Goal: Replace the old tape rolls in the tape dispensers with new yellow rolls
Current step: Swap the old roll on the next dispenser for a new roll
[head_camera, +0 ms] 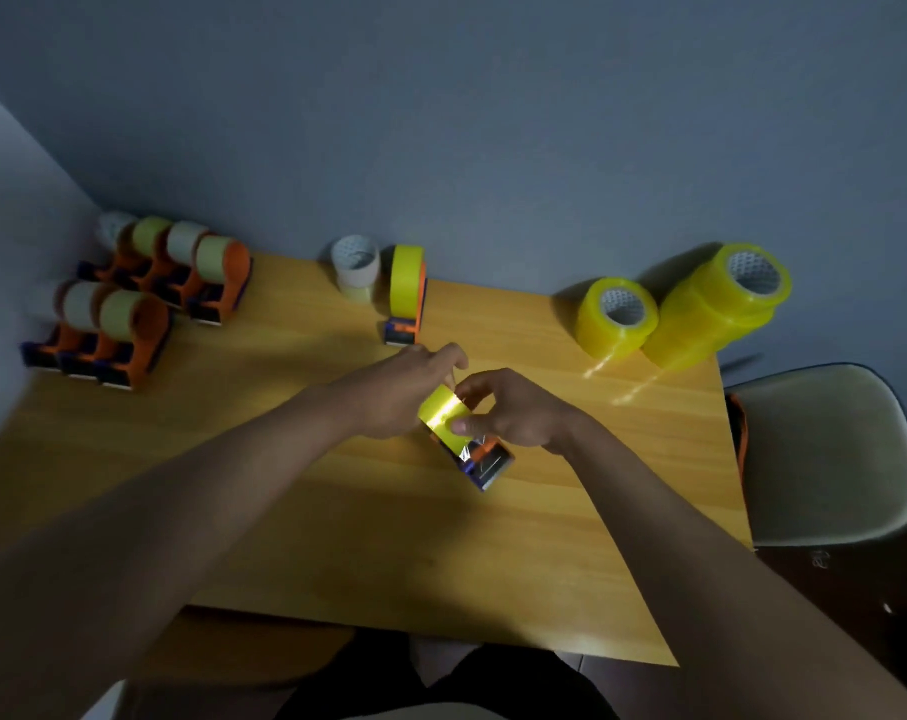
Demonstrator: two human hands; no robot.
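Yellow roll (443,411) pinched between right hand (513,410) fingers (464,426), left hand (407,389) alongside

The table (285,511) is honey-yellow wood grain, the new tape rolls (617,317) glossy clear yellow with white dotted cores, the dispensers (129,335) orange and dark blue holding pale rolls, the wall (493,122) grey-blue, the chair (825,454) cream.

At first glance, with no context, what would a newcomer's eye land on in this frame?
First, the two hands meeting mid-table: the left hand and right hand hold a dispenser carrying a bright yellow roll. Next, the shiny wrapped new yellow rolls at the far right against the wall. Then the cluster of orange dispensers with pale rolls at the far left.
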